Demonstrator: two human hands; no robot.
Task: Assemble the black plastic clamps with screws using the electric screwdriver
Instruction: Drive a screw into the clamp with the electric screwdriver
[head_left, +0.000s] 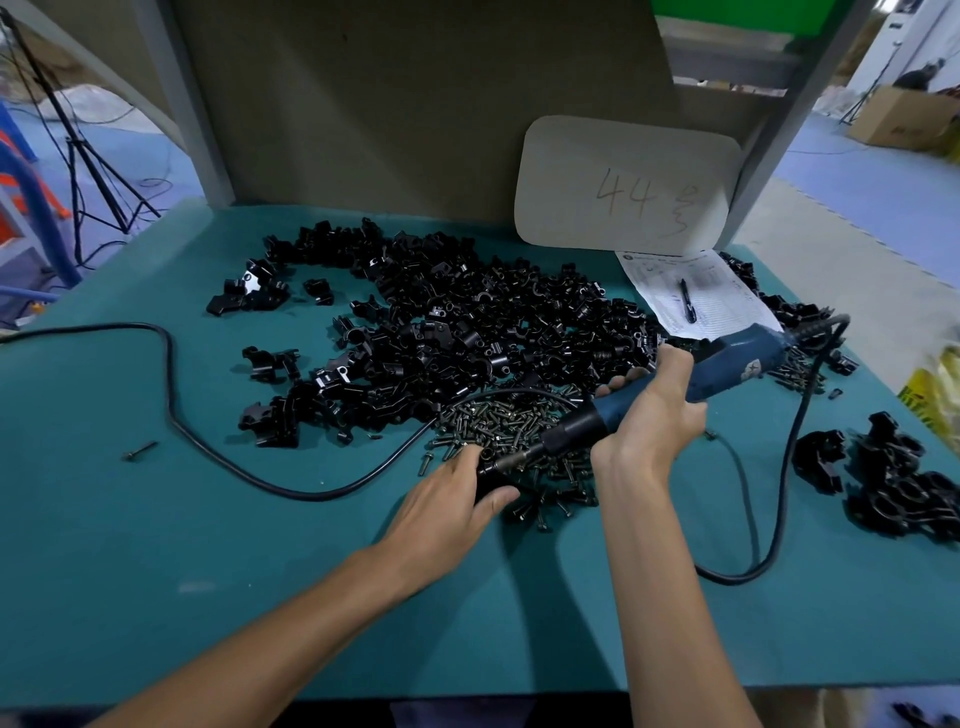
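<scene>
Just right of centre, the right hand (649, 415) wraps its fingers round the blue electric screwdriver (727, 358), which slants down-left so that its tip meets a black clamp (491, 480) pinched between the thumb and fingers of the left hand (452, 501). Both forearms reach up from the lower edge over the green table (156, 545), hands low over the screws (509, 421). A clamp pile (467, 322) fills the centre, the cord (208, 431) loops left, more clamps (893, 483) lie at right, and a pen (687, 301) rests on paper (722, 306) at upper right.

Teal table (156, 545); black clamps (493, 322); dark screws (498, 421); blue, black-nosed screwdriver (727, 364); black cord (171, 405); white paper (717, 291).
</scene>
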